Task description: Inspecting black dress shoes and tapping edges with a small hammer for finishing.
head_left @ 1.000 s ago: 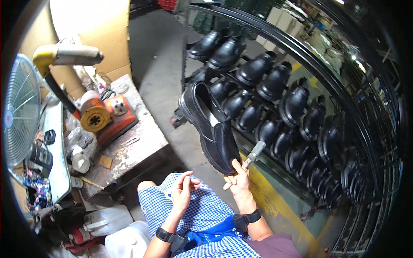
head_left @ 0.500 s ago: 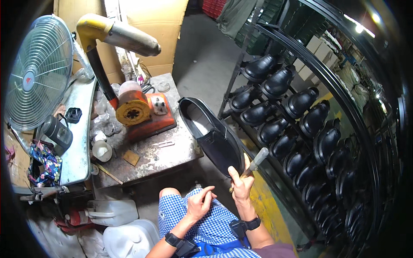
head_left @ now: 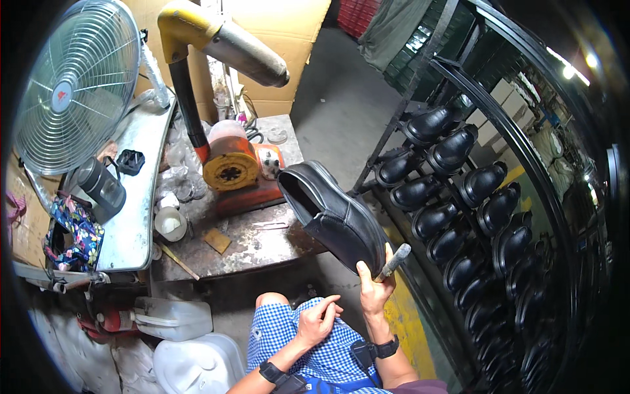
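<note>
A black slip-on shoe (head_left: 346,226) is held up by the toe in my right hand (head_left: 375,292). Its heel end points up and left, toward the bench, and its side and part of the opening show. The same hand also grips a stick with a grey, crusted end (head_left: 396,259), which juts out to the right of the toe. My left hand (head_left: 316,323) hovers over the blue checked cloth on my lap, its fingers loosely apart with nothing visible in them. It is clear of the shoe.
At the left, a worn bench (head_left: 243,246) bears an orange machine with a hot-air-gun-like nozzle (head_left: 246,54), a white cup (head_left: 170,224) and a thin stick (head_left: 178,261). A fan (head_left: 79,85) stands beyond. On the right, a rack holds many black shoes (head_left: 453,150). White plastic containers (head_left: 197,364) sit lower left.
My right hand has tilted the shoe, so more of its side and less of its inside shows. The whole view has shifted, with the bench and rack farther right. My left hand stays over my lap.
</note>
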A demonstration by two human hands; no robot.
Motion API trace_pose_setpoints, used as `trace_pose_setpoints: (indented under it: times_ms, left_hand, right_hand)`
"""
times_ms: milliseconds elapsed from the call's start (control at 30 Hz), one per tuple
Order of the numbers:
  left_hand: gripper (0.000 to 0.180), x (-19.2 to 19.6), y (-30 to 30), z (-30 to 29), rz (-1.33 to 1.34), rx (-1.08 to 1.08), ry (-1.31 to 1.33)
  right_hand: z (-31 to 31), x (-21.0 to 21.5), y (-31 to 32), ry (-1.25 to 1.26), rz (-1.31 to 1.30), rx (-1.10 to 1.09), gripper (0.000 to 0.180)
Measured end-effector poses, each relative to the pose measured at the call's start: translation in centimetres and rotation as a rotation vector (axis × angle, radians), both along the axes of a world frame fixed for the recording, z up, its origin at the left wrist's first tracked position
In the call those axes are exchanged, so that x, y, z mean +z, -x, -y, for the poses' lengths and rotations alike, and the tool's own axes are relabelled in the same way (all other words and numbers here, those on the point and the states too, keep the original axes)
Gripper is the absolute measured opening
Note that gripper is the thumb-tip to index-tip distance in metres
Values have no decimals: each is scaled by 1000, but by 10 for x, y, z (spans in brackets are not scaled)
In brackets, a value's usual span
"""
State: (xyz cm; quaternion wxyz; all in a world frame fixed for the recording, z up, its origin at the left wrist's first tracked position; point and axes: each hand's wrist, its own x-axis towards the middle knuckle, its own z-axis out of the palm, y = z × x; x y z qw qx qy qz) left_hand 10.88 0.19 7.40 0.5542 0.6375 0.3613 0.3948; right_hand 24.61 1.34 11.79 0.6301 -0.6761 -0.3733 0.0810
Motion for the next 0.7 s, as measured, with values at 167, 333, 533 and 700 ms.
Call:
trace_pose_setpoints:
  times_ms: [167, 333, 533, 700]
  left_hand:
    - [42, -1, 7, -9, 360, 141, 293]
    - [65, 15, 6, -31, 357, 301, 88]
    - [27, 42, -4, -38, 341, 42, 463]
    - [21, 47, -12, -11, 413, 50, 494]
  right_hand:
    - [18, 2, 5, 84, 80, -31, 64]
    - [51, -6, -3, 153, 179, -63, 62]
    - [98, 4, -5, 301, 140, 43, 64]
    - [113, 19, -19, 107, 124, 95, 75]
